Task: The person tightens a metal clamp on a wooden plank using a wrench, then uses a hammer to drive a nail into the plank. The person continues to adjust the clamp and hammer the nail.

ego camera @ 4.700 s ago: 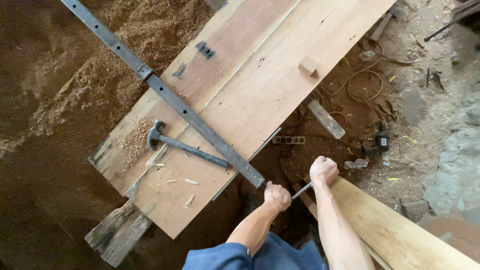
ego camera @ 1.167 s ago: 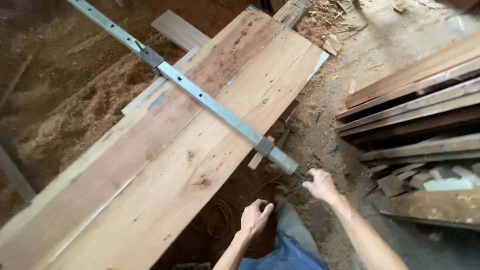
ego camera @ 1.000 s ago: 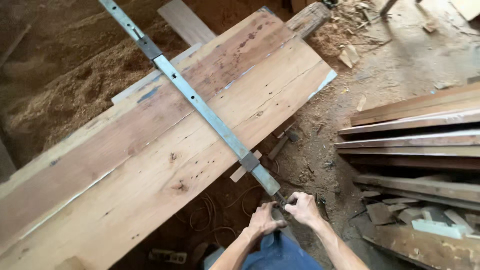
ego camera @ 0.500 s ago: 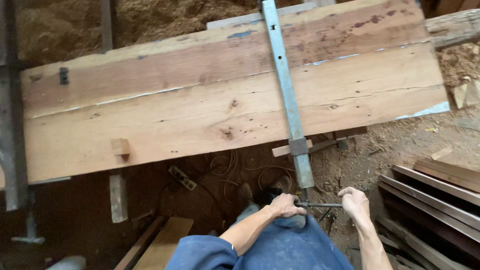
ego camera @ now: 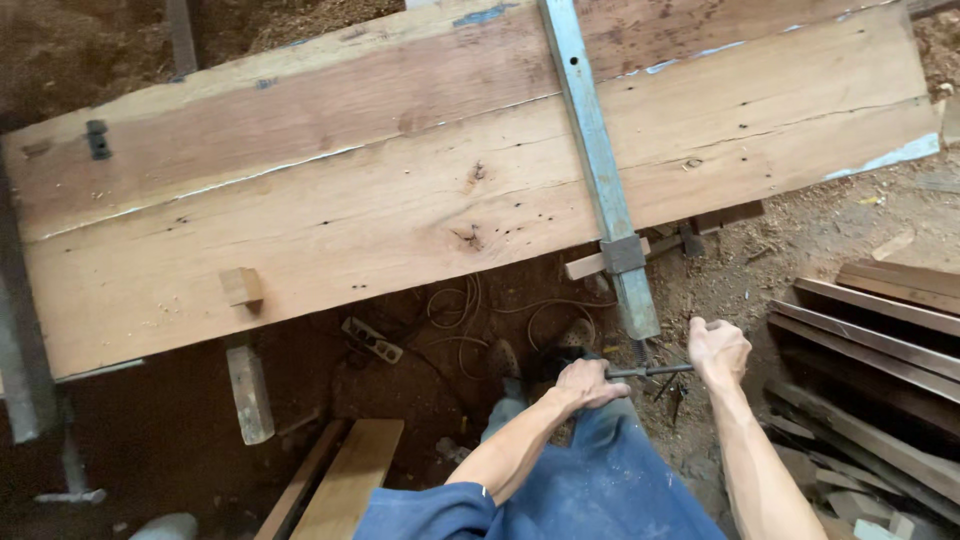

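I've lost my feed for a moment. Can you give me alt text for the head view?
Seen from above, the left hand and right hand grip the two ends of a thin crossbar handle at the near end of a long grey bar clamp spanning two wide planks. Stacked boards lie at right.

Below me the dirt floor (ego camera: 820, 230) is brown and strewn with sawdust and wood chips. To my right a stack of planks (ego camera: 880, 330) lies on it. Loose wire coils (ego camera: 470, 305) and a small wooden offcut (ego camera: 248, 385) sit in the shadow. Daylight is soft and even.
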